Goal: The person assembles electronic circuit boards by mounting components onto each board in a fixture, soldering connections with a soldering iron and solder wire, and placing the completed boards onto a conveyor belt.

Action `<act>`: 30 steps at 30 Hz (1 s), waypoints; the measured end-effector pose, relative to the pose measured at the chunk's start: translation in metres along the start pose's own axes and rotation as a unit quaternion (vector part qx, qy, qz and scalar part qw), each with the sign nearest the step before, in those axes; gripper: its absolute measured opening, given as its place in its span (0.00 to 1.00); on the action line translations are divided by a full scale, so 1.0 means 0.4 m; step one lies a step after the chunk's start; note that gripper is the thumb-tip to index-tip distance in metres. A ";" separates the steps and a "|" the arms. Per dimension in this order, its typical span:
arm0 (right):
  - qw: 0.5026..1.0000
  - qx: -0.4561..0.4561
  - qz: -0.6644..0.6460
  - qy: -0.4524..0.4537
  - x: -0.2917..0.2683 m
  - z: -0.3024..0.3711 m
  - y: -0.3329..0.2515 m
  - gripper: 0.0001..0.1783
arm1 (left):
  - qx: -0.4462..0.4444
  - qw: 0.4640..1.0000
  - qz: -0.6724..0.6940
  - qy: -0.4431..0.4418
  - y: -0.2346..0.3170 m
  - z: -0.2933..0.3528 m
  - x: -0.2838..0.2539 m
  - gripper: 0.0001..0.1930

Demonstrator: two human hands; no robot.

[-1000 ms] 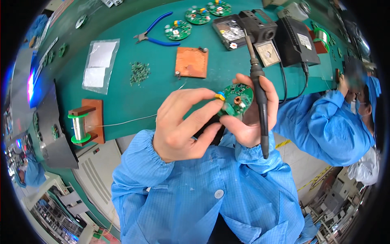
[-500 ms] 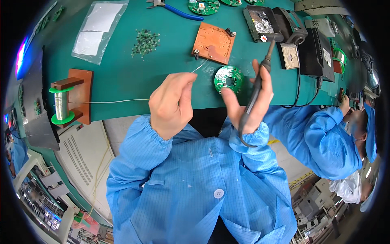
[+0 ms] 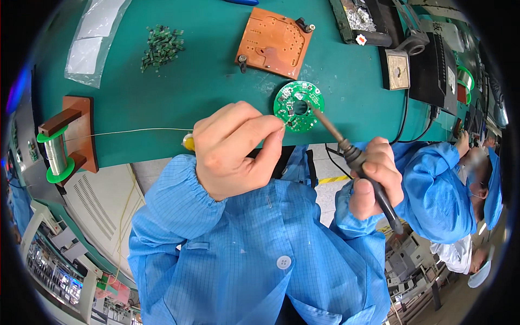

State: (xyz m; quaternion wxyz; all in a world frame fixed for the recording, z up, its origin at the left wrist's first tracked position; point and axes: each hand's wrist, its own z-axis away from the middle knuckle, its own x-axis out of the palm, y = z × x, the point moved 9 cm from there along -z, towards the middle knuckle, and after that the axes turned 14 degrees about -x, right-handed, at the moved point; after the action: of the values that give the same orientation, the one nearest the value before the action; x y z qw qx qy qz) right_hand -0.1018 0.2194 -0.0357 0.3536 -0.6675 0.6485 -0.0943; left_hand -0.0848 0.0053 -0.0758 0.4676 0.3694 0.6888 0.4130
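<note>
A round green circuit board (image 3: 287, 103) with a central hole lies on the green mat near the table's front edge. My left hand (image 3: 235, 149) pinches solder wire (image 3: 142, 130) between thumb and forefinger, right at the board's lower left rim. That wire runs left to a spool (image 3: 54, 154) with green flanges on a brown stand. In my right hand (image 3: 379, 176) is a soldering iron (image 3: 352, 154), slanting up and left. Its tip is over the right part of the board; whether it touches cannot be seen. A yellow rounded piece (image 3: 188, 142) shows behind my left hand, its kind unclear.
Beyond the board sits an orange-brown fixture plate (image 3: 273, 43). A heap of small green boards (image 3: 161, 47) and a clear bag (image 3: 95, 40) lie farther left. At right stand an iron holder with a sponge tray (image 3: 397, 70) and a black box (image 3: 435, 73). A co-worker (image 3: 433, 179) sits at right.
My right hand has turned the soldering iron from pointing up and away to aiming down at the board. My left hand has brought the solder wire rightward to the board's rim. The view has shifted.
</note>
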 end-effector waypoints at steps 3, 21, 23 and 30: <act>1.000 -0.002 -0.019 -0.010 0.008 -0.002 0.005 0.13 | -0.006 1.000 0.007 -0.002 -0.007 -0.004 0.008 0.10; 0.999 0.028 -0.038 -0.007 0.034 0.006 0.043 0.11 | -0.008 1.000 -0.025 -0.011 -0.029 -0.007 0.021 0.11; 0.999 0.030 -0.043 -0.003 0.034 0.007 0.045 0.11 | -0.008 1.000 -0.027 -0.012 -0.030 -0.007 0.022 0.11; 0.998 0.037 -0.054 0.000 0.033 0.010 0.053 0.11 | -0.012 0.999 -0.035 -0.022 -0.030 -0.006 0.024 0.10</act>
State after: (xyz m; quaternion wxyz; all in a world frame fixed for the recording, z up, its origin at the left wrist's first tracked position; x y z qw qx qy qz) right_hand -0.1145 0.2105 -0.0555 0.3723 -0.6877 0.6080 -0.1371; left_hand -0.0912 0.0090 -0.0894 0.5009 0.3484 0.6860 0.3963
